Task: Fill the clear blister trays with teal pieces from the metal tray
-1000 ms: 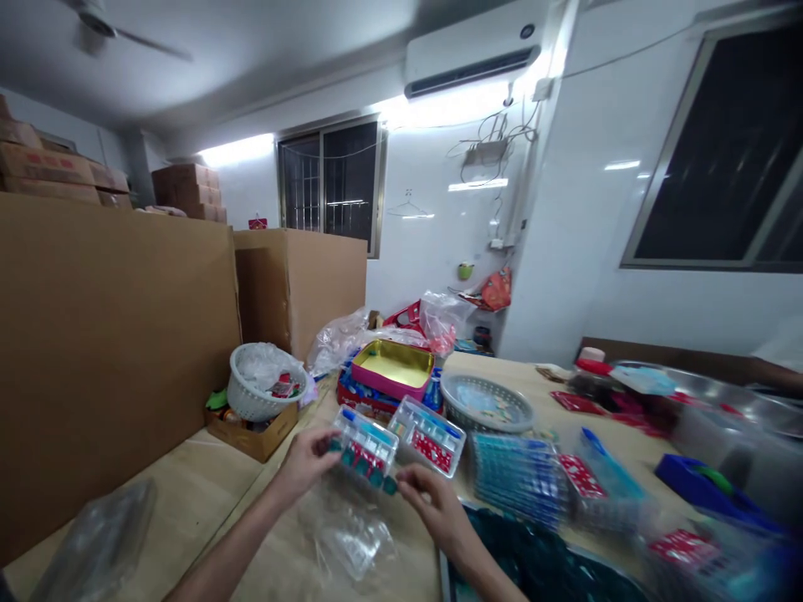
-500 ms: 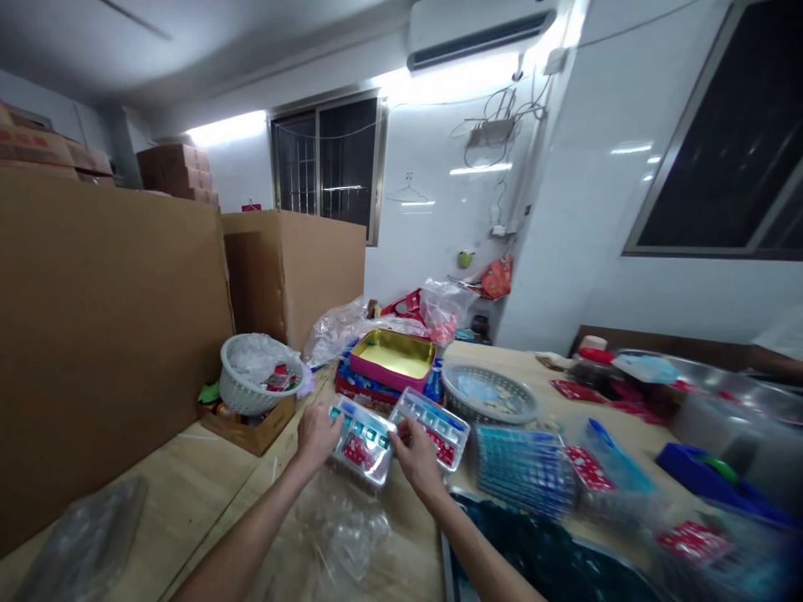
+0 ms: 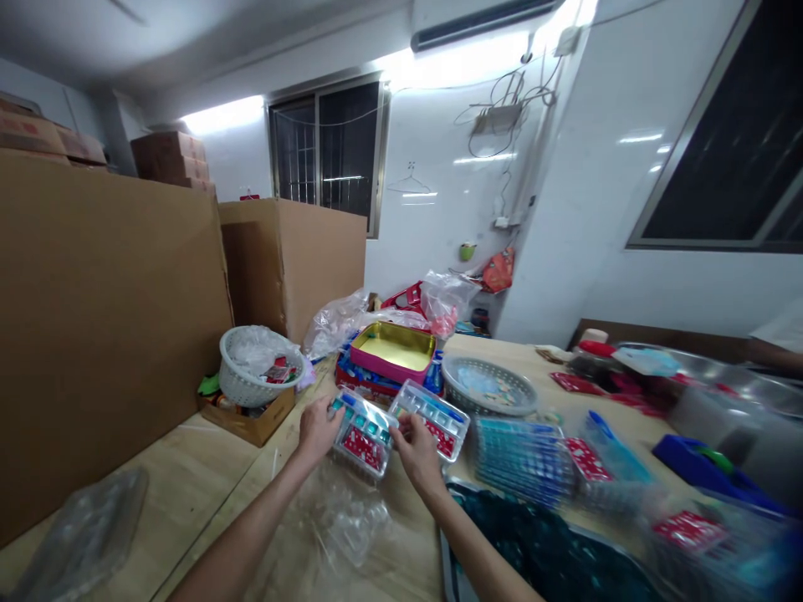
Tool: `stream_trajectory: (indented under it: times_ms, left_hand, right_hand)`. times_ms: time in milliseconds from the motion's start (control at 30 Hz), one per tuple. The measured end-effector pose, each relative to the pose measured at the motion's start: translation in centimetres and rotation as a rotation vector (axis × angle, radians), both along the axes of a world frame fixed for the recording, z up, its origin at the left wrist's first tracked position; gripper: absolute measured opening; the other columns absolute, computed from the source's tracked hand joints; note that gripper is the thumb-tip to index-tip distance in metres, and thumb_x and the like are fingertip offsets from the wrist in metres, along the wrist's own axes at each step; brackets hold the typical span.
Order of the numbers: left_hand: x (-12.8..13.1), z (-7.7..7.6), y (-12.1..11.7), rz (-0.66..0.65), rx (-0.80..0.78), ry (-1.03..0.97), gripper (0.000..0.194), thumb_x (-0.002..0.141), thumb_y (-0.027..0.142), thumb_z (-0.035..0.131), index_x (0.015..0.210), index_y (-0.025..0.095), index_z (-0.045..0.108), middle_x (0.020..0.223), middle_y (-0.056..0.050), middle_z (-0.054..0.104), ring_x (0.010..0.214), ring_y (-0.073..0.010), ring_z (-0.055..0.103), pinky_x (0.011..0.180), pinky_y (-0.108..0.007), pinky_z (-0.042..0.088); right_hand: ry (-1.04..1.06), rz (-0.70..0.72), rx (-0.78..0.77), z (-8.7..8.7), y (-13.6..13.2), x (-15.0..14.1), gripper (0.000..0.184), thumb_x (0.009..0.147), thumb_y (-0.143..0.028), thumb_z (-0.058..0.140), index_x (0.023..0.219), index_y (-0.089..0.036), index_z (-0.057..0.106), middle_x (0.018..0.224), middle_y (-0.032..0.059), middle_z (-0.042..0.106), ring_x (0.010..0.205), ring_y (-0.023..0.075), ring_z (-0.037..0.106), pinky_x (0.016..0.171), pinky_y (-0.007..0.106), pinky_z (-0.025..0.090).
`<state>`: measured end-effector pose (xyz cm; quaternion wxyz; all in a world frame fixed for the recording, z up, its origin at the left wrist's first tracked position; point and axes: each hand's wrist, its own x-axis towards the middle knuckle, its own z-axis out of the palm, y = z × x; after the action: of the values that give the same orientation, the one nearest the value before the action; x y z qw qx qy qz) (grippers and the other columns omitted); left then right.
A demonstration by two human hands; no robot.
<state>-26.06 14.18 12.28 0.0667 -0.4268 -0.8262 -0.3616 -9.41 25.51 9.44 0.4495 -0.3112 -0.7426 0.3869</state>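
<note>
Between my hands is a clear plastic compartment case (image 3: 365, 428) with teal pieces, a blue strip and a red white-dotted packet inside. My left hand (image 3: 319, 428) grips its left edge, and my right hand (image 3: 414, 445) pinches its right edge. Just behind my right hand lies a second clear case (image 3: 444, 416) with a similar red packet and blue item, partly covered by the fingers. Crumpled clear plastic (image 3: 355, 522) lies on the table below the held case. To the right of my right forearm sits a metal tray (image 3: 447, 560) of dark teal pieces.
A pink tin with gold inside (image 3: 396, 349) stands behind the cases. A grey round basket (image 3: 488, 386) and stacked clear blue cases (image 3: 524, 460) are to the right. At left, a white basket (image 3: 244, 386) rests on a cardboard box (image 3: 260, 428). A co-worker's arm (image 3: 774, 355) shows far right.
The held case has shifted slightly up and turned a little between my hands. My grip on both edges stays the same. The camera has tilted slightly downward.
</note>
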Motion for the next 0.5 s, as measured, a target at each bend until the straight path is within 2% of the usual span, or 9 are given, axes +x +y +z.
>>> stream_trajectory:
  times_ms: [200, 300, 500]
  left_hand:
    - [-0.2, -0.3, 0.4, 0.001, -0.036, 0.001, 0.02, 0.082, 0.03, 0.052, 0.083, 0.015, 0.064, 0.078, -0.007, 0.067, 0.073, -0.018, 0.06, 0.066, -0.026, 0.039]
    - [-0.3, -0.6, 1.0, 0.02, -0.062, -0.008, 0.021, 0.082, 0.029, 0.051, 0.084, 0.014, 0.065, 0.079, -0.01, 0.067, 0.076, -0.0213, 0.062, 0.067, -0.028, 0.041]
    - [-0.3, -1.1, 1.2, 0.02, -0.074, -0.063, 0.026, 0.082, 0.031, 0.053, 0.098, 0.013, 0.063, 0.092, -0.012, 0.068, 0.09, -0.0242, 0.062, 0.076, -0.03, 0.043]
  right_hand:
    - [0.037, -0.014, -0.039, 0.1, 0.2, 0.1, 0.024, 0.072, -0.042, 0.058, 0.08, -0.02, 0.055, 0.068, 0.0041, 0.063, 0.064, 0.0218, 0.06, 0.058, 0.032, 0.047]
    - [-0.013, -0.016, -0.012, 0.3, 0.6, 0.0, 0.019, 0.071, -0.038, 0.056, 0.077, -0.02, 0.053, 0.069, 0.0042, 0.062, 0.064, 0.0214, 0.059, 0.06, 0.032, 0.046]
    - [-0.115, -0.055, 0.011, -0.6, 0.5, 0.0, 0.018, 0.069, -0.038, 0.056, 0.071, -0.021, 0.049, 0.065, 0.0032, 0.06, 0.062, 0.0216, 0.058, 0.059, 0.032, 0.044]
